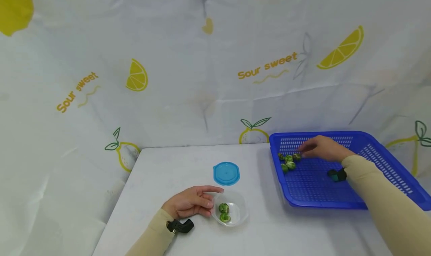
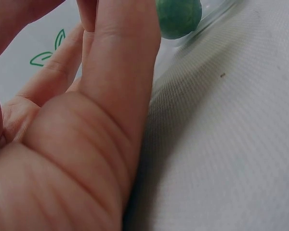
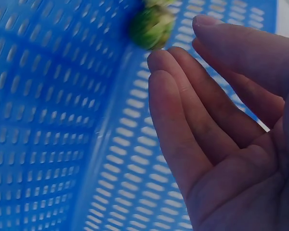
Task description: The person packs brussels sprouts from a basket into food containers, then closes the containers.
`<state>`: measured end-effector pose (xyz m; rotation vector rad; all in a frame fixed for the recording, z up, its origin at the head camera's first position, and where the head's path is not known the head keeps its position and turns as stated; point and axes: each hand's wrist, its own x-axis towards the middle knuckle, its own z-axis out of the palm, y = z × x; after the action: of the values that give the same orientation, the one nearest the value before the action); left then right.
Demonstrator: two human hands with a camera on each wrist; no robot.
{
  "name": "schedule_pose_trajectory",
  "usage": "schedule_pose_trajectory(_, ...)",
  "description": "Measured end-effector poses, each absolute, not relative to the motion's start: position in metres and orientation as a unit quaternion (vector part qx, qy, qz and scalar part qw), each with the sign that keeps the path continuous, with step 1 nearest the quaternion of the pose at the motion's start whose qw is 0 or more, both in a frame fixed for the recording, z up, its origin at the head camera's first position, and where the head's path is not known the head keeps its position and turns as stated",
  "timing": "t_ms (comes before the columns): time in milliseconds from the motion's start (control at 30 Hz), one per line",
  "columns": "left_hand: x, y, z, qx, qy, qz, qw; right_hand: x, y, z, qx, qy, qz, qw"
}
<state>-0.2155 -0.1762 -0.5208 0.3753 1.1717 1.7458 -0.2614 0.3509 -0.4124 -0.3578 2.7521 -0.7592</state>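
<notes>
In the head view, my left hand (image 1: 192, 203) rests beside a clear plastic bowl (image 1: 240, 215). Its index finger reaches along the far rim, and the thumb and other fingertips are against the left side. Two Brussels sprouts (image 1: 224, 212) lie in the bowl; one green sprout (image 2: 179, 18) shows past the fingers in the left wrist view. My right hand (image 1: 321, 148) is inside the blue basket (image 1: 286, 195), its fingertips right at a Brussels sprout (image 1: 296, 157). In the right wrist view, the thumb stands apart from the fingers, and the sprout (image 3: 151, 28) lies just past the fingertips.
Several other Brussels sprouts (image 1: 288, 163) cluster at the basket's left end. A blue lid (image 1: 226, 173) lies flat on the white table (image 1: 178, 166) behind the bowl. A lemon-printed sheet (image 1: 188, 110) hangs along the table's back edge.
</notes>
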Motion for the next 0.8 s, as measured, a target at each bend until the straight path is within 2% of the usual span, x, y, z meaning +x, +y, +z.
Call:
schedule_pose_trajectory(233,-0.215,-0.175,-0.52,0.157,0.484,0.715,0.48,-0.27,0.356,-0.42,-0.107,0.944,-0.274,0.15)
schedule_pose_trajectory(800,-0.219,-0.177,-0.519,0.151,0.489,0.71,0.484,-0.277,0.35,-0.434,-0.098,0.941,-0.288,0.147)
